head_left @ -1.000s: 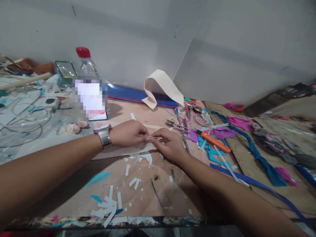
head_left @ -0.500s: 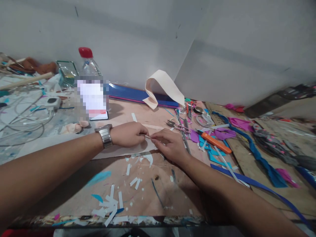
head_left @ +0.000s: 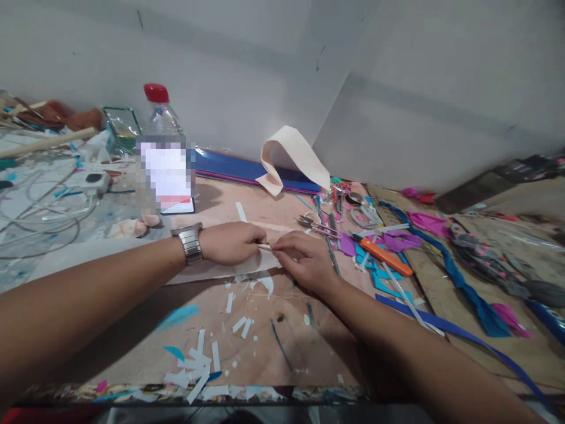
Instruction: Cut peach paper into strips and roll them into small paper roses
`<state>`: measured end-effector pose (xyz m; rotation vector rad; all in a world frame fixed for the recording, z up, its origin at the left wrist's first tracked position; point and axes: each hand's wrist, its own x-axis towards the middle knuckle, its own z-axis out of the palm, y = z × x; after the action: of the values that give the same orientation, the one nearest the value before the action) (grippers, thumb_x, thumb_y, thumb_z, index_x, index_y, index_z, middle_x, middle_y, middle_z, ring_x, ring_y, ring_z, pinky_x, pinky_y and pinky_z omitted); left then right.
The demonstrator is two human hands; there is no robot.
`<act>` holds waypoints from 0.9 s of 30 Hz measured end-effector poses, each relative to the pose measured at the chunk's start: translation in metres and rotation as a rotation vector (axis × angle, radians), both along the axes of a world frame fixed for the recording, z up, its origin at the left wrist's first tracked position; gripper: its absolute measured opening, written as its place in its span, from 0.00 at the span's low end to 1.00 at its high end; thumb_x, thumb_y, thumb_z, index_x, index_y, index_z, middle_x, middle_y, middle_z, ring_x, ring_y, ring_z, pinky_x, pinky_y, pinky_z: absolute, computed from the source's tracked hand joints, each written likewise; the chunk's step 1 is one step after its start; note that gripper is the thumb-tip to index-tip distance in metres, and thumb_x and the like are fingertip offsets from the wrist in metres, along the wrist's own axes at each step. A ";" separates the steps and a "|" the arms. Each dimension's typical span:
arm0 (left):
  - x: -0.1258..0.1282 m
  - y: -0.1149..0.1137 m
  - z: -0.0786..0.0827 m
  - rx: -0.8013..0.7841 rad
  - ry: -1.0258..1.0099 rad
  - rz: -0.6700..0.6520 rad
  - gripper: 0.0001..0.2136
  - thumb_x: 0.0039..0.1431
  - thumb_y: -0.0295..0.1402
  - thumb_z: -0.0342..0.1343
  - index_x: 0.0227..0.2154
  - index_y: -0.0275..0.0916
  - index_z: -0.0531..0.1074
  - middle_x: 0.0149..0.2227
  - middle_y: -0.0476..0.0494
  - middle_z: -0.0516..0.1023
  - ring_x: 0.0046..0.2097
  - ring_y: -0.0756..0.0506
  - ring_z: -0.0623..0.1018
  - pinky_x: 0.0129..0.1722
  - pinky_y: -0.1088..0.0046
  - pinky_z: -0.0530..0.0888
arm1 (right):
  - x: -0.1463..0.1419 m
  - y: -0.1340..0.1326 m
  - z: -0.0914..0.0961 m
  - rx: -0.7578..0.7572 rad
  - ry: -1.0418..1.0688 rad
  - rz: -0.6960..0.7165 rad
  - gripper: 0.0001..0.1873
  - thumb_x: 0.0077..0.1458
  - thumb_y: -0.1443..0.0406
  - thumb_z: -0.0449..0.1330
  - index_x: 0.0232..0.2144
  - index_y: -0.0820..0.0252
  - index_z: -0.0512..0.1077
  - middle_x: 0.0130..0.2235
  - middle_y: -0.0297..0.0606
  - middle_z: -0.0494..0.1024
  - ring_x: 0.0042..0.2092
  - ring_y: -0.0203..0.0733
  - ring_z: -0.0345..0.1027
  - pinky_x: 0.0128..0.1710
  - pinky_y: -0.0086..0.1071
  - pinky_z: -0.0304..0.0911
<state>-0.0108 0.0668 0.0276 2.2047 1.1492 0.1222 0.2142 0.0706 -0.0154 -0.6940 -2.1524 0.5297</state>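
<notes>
My left hand [head_left: 232, 242], with a metal watch [head_left: 189, 243] on the wrist, is curled shut near the middle of the worktable [head_left: 273, 347]. My right hand [head_left: 303, 259] meets it fingertip to fingertip, also closed. Between the two pinches runs a thin pale strip [head_left: 266, 247], held just above a pale sheet [head_left: 220, 270] lying on the table. How the strip ends inside either hand is hidden by the fingers.
White and blue paper scraps [head_left: 198, 365] litter the near edge. An orange cutter [head_left: 383, 254], small snips [head_left: 315, 225], purple and blue cut pieces [head_left: 397, 240] lie to the right. A red-capped bottle [head_left: 161, 153], a curled cream band [head_left: 289, 156] and cables [head_left: 48, 206] stand behind.
Both hands stay pinched on the thin strip; they have drawn slightly closer together and a little farther from me. Nothing else on the table has moved.
</notes>
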 end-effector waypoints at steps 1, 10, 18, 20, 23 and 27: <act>0.000 0.000 0.000 -0.001 0.004 0.002 0.11 0.59 0.29 0.46 0.38 0.37 0.72 0.35 0.44 0.77 0.36 0.45 0.72 0.35 0.70 0.63 | 0.000 0.000 0.000 0.001 0.000 0.002 0.06 0.59 0.69 0.64 0.35 0.55 0.81 0.35 0.38 0.85 0.37 0.41 0.79 0.41 0.36 0.72; 0.001 -0.001 -0.003 -0.006 -0.130 0.008 0.15 0.68 0.42 0.45 0.36 0.37 0.72 0.34 0.47 0.75 0.34 0.47 0.71 0.33 0.71 0.61 | 0.001 0.000 0.000 0.004 -0.011 0.007 0.06 0.60 0.68 0.64 0.36 0.55 0.81 0.36 0.39 0.84 0.37 0.40 0.78 0.40 0.35 0.71; 0.001 0.001 -0.005 0.078 -0.148 0.039 0.14 0.67 0.39 0.50 0.34 0.36 0.75 0.29 0.49 0.74 0.30 0.49 0.68 0.31 0.71 0.59 | 0.001 0.002 -0.002 -0.014 -0.076 -0.068 0.03 0.61 0.65 0.65 0.37 0.55 0.80 0.36 0.38 0.85 0.37 0.42 0.79 0.39 0.35 0.70; 0.001 0.001 -0.005 0.088 -0.152 0.051 0.14 0.68 0.41 0.50 0.34 0.37 0.76 0.29 0.48 0.75 0.31 0.49 0.69 0.31 0.71 0.59 | 0.002 0.002 -0.002 -0.014 -0.096 -0.082 0.03 0.61 0.65 0.65 0.37 0.55 0.80 0.36 0.38 0.85 0.37 0.42 0.79 0.40 0.36 0.69; 0.001 0.000 -0.004 0.086 -0.190 0.067 0.14 0.67 0.41 0.52 0.36 0.37 0.78 0.29 0.48 0.76 0.30 0.49 0.70 0.31 0.72 0.59 | 0.001 0.002 -0.001 -0.003 -0.095 -0.081 0.03 0.61 0.64 0.65 0.36 0.55 0.80 0.36 0.38 0.85 0.37 0.42 0.79 0.40 0.36 0.69; 0.002 -0.001 -0.004 0.111 -0.196 0.102 0.14 0.66 0.41 0.54 0.33 0.37 0.78 0.26 0.49 0.75 0.28 0.49 0.69 0.30 0.72 0.58 | 0.000 0.002 -0.001 0.000 -0.095 -0.104 0.04 0.62 0.63 0.65 0.36 0.55 0.80 0.36 0.38 0.85 0.37 0.42 0.78 0.41 0.37 0.69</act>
<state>-0.0088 0.0655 0.0239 2.1725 1.1686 0.4455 0.2146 0.0721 -0.0163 -0.8411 -2.1906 0.4497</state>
